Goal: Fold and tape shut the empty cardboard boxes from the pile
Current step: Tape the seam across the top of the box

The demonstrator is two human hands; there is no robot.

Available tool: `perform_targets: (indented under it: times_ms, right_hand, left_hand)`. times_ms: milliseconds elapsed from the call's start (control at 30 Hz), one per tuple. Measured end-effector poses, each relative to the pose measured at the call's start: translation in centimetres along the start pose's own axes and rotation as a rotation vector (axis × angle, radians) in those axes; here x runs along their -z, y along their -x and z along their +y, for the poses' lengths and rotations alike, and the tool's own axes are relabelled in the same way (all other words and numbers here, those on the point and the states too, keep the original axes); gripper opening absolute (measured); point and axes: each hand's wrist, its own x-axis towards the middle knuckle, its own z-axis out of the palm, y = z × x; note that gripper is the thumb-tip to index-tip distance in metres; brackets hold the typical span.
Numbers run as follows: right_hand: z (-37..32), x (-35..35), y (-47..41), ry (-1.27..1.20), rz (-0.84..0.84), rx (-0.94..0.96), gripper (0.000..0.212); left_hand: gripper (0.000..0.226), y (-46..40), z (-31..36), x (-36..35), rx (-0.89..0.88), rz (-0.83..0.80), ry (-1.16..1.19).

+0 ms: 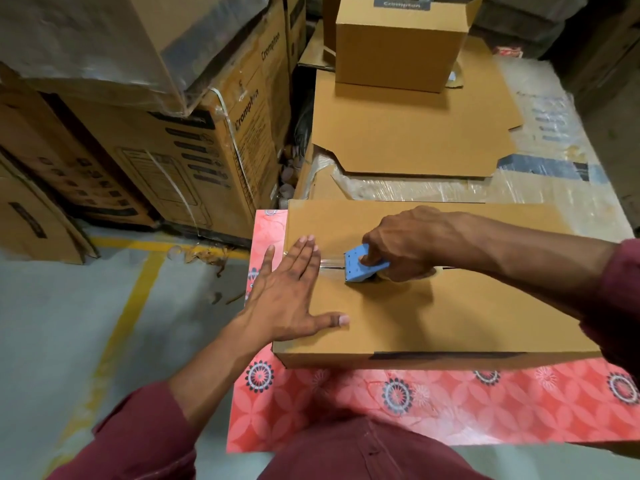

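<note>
A closed brown cardboard box (450, 317) lies on a table covered with a red flowered cloth (381, 410). My left hand (291, 292) presses flat on the box's left end, fingers straight, over the start of a clear tape strip (330, 263). My right hand (398, 249) grips a blue tape dispenser (360, 266) set on the centre seam of the top flaps, just right of my left fingers. The clear tape runs along the seam from the left edge to the dispenser.
Beyond the box lie flat unfolded cardboard sheets (415, 133) with an open-topped small box (398, 43) on them, on plastic-wrapped goods (540, 157). Large printed cartons (173, 143) are stacked at the left. Grey floor with yellow lines (135, 299) lies at the lower left.
</note>
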Motion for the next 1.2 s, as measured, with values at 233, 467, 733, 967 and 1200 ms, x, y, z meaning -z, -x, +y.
perform_targets:
  times_ms: [233, 467, 733, 967, 1200]
  right_hand:
    - [2.9, -2.0, 2.1, -0.006, -0.083, -0.079, 0.043]
    - [4.4, -4.0, 1.9, 0.057, -0.019, 0.045, 0.047]
    - [6.4, -5.2, 3.0, 0.055, 0.046, 0.157, 0.063]
    - [7.7, -5.7, 3.7, -0.035, 0.101, 0.244, 0.064]
    - [7.0, -5.2, 3.3, 0.0, 0.144, 0.236, 0.043]
  left_hand:
    - [0.138, 0.0, 0.1, 0.3, 0.003, -0.013, -0.001]
    - [0.141, -0.3, 2.5, 1.4, 0.116, -0.091, -0.089]
    - [0.136, -3.4, 12.0, 0.8, -0.018, -0.151, 0.069]
    - [0.131, 1.4, 3.7, 1.6, 0.185, -0.081, -0.081]
    - [0.131, -1.4, 7.7, 1.4, 0.109, -0.093, -0.026]
